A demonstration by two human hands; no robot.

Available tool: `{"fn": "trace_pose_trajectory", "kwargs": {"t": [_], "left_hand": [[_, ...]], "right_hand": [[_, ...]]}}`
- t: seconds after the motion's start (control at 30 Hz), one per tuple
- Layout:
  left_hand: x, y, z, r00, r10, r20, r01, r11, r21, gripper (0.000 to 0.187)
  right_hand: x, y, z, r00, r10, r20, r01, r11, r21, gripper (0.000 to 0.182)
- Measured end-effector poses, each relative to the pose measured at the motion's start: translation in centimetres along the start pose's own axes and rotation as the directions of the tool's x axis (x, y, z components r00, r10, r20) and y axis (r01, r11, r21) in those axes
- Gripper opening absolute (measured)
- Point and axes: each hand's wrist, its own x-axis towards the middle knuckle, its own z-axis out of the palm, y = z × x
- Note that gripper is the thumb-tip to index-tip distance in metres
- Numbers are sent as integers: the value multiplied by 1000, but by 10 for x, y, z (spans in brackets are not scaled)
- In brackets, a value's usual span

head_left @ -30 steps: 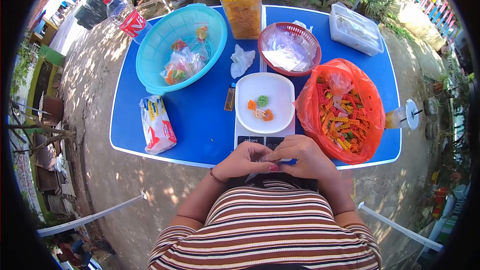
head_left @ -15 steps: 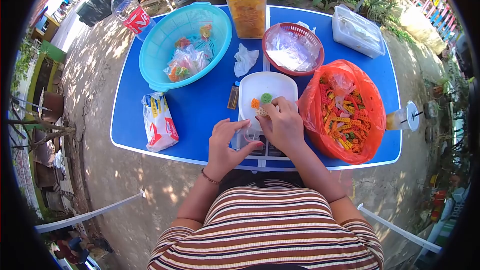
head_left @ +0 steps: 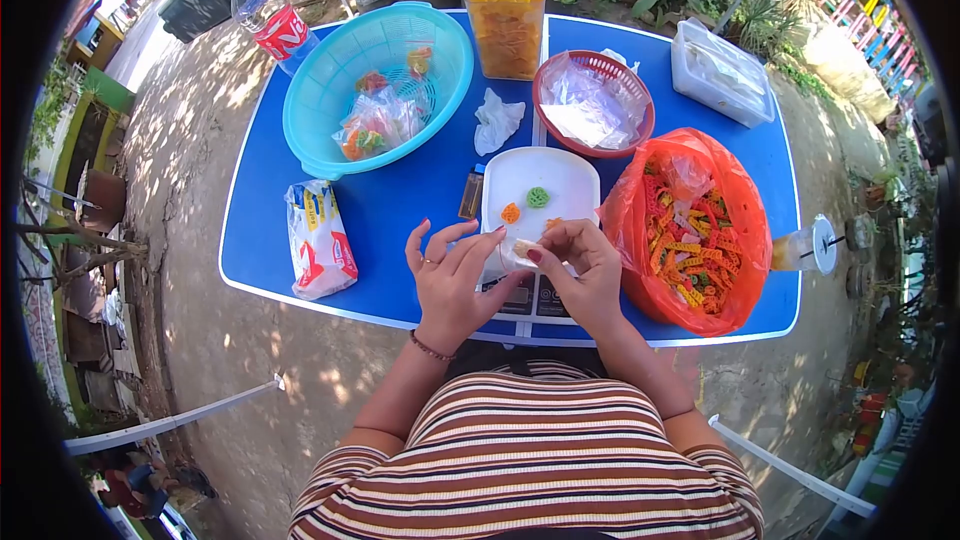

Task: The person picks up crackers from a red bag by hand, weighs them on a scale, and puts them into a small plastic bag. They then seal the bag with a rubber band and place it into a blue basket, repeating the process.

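Observation:
My right hand pinches a small pale cracker piece over the near edge of the white scale tray. Close beside it, my left hand has its fingers spread, the fingertips near the pale piece; whether it touches a clear film there is hard to tell. On the tray lie a green cracker piece and an orange one. Another orange bit shows behind the right fingertips. The scale's display is partly visible below my hands.
Around the tray are a red bag of colourful crackers, a red basket of plastic bags, a teal basin, a lighter, crumpled plastic, a white packet, a tub of orange chips and a drink cup.
My right hand has drawn back toward me from the tray's pieces, with the pale piece in its fingers. My left hand has risen slightly, its fingers more raised.

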Motion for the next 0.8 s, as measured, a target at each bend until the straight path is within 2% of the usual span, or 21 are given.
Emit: {"fn": "trace_pose_trajectory", "kwargs": {"t": [0.07, 0.17, 0.27, 0.37, 0.47, 0.57, 0.67, 0.77, 0.8], "left_hand": [[1, 2, 2, 1000, 17, -11, -17, 1000, -12, 53], [0, 6, 3, 1000, 27, 3, -27, 999, -45, 54], [-5, 7, 5, 999, -32, 28, 35, 995, -96, 55], [-8, 6, 2, 989, -134, 65, 145, 963, -225, 55], [-12, 2, 4, 948, -282, 148, 317, 789, -527, 58], [-15, -1, 11, 906, -370, 204, 406, 632, -660, 59], [-11, 2, 6, 928, -330, 174, 369, 740, -563, 57], [-9, 3, 5, 940, -300, 162, 341, 833, -435, 57], [-8, 3, 5, 943, -299, 149, 334, 854, -399, 56]], "right_hand": [[-1, -3, -4, 997, 10, 71, -2, 993, -117, 15], [-1, -1, -7, 984, -95, 149, 128, 964, -234, 15], [4, -5, -3, 976, -197, 98, 217, 935, -280, 19], [14, 0, -6, 983, -171, 60, 179, 866, -467, 24], [29, 8, -5, 930, -306, 204, 345, 533, -772, 25], [34, 6, 3, 924, -293, 247, 348, 374, -860, 25], [35, 19, -4, 929, -250, 273, 358, 419, -834, 29], [33, 31, -11, 935, -274, 224, 342, 535, -773, 24], [33, 29, -10, 930, -281, 238, 357, 532, -768, 26]]}}
